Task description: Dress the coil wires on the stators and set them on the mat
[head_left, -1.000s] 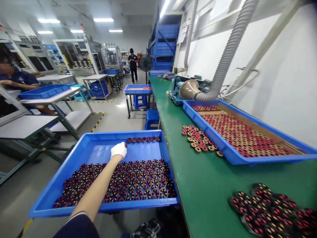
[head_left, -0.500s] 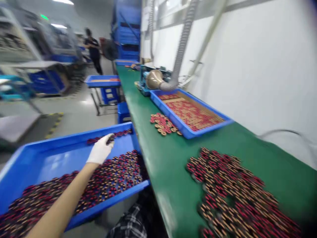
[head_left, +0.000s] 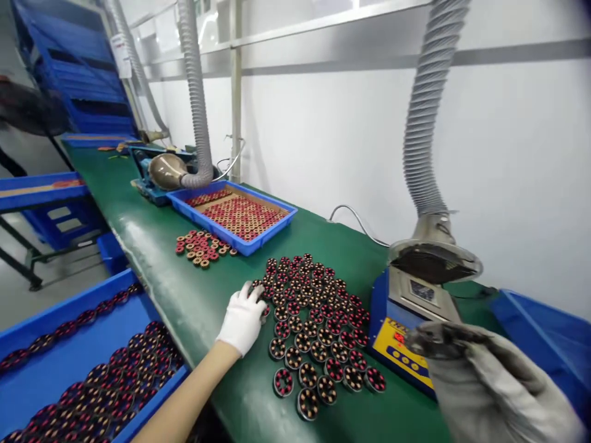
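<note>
Two gloved hands flank a cluster of dark rings (head_left: 318,329) on a green surface (head_left: 194,301), clock directions being read from the cluster's middle, with twelve at the top of the view. A careless nudge from the left hand (head_left: 242,319), at nine o'clock, could shove neighbouring rings out of line, since many sit touching; a hard push could send the front ones toward the near edge. The right hand (head_left: 508,394), toward four o'clock, could lose its piece or knock the yellow-fronted device (head_left: 401,351) just behind it, if its bulky, greyed glove slips. The left forearm (head_left: 194,397) slants up from eight o'clock, palm down, fingers parted over the cluster's rim and touching a ring; whether they clasp it is unclear. The right hand points its fingers toward ten o'clock, pinching what appears, through blur, to be a dark ring piece (head_left: 431,340). More rings lie in a blue tray (head_left: 83,351) between eight and nine o'clock, and a hood (head_left: 434,261) hangs above the device at two.
</note>
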Motion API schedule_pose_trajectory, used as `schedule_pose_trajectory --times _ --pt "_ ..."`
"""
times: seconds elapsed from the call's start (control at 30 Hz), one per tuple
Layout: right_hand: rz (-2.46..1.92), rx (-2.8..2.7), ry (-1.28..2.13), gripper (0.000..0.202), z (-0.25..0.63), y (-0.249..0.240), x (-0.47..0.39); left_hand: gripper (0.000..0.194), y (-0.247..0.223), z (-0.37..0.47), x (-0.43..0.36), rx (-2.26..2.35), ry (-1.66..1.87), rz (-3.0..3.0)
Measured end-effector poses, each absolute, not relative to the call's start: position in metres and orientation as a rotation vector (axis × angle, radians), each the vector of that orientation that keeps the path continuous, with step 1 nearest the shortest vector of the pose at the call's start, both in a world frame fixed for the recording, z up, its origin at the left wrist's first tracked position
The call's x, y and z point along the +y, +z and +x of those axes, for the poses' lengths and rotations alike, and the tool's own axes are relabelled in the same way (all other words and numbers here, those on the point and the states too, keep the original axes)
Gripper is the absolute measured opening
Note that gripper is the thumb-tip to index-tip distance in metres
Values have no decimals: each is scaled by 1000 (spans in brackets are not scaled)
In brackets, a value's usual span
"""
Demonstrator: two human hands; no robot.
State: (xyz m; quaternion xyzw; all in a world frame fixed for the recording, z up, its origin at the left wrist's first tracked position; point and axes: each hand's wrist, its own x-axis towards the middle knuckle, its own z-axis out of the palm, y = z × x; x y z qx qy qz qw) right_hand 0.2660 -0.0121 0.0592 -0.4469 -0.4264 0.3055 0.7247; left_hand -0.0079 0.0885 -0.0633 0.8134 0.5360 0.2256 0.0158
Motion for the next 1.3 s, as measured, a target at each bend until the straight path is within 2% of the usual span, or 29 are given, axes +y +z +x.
schedule_pose_trajectory --times 0.1,0.17,0.27,0.37,0.47,0.53,0.63,0.77,0.9,1.07,1.17,1.23,1.3 --pt "-1095 -1027 683 15 253 72 -6 12 -33 6 79 1545 834 2643" --pt "-1179 -1104 723 20 245 76 1 9 -1 27 68 1324 1081 2688" --pt "-846 -1030 1084 40 235 78 6 9 49 71 51 763 1622 2542" --pt "-579 -862 1174 44 237 82 1 16 79 110 40 543 1789 2502" --pt "-616 -783 1023 40 254 87 -10 37 85 131 37 538 1825 2466" --pt "-707 -844 934 46 267 91 -14 51 83 138 39 512 1779 2519" --pt "-848 -987 853 49 277 94 -13 57 80 143 43 350 1582 2728" --pt "-989 -1013 761 38 278 92 -7 47 76 146 51 338 1501 2653" --pt "-915 -1147 799 47 286 87 -8 40 71 141 59 360 1421 2428" --pt "-938 -1282 670 25 293 82 -8 21 74 136 61 281 1405 2392" --pt "-853 -1205 576 15 287 81 -4 30 79 136 59 152 1512 2526" --pt "-750 -1043 683 19 282 82 -4 33 83 135 57 119 1578 2575" --pt "-660 -911 808 21 279 84 -5 27 85 134 56 148 1625 2571"
